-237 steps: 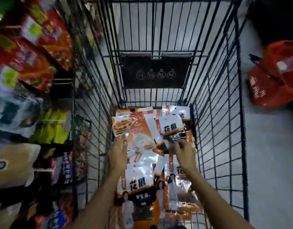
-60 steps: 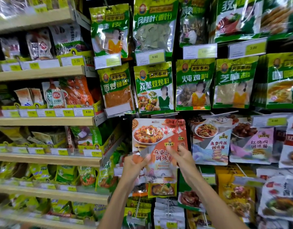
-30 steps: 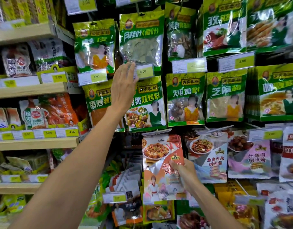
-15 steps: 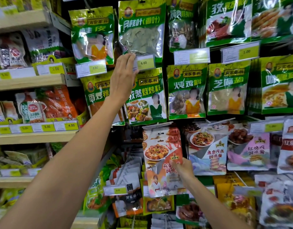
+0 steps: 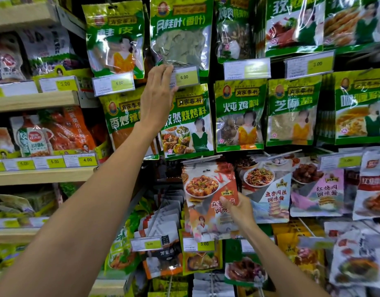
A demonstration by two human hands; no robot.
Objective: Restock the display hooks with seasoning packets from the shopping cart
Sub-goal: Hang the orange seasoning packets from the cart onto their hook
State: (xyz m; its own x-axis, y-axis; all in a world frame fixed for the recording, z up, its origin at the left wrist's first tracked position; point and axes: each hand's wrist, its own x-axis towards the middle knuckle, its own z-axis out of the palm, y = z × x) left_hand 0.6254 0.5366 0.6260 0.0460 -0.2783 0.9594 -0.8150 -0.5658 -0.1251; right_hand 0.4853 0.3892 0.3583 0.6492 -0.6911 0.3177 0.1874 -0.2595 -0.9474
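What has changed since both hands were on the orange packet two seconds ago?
The left hand let go of the orange seasoning packet and rose to the 6.00 price tag, which its fingers now touch. The right hand still holds the packet by its right edge, in the same spot below the green packets.

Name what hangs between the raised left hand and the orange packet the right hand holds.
Head view: a green plastic seasoning packet showing grilled food hangs between the left hand and the orange packet.

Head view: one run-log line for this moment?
left hand touches price tag | right hand grips orange seasoning packet | hung: unclear
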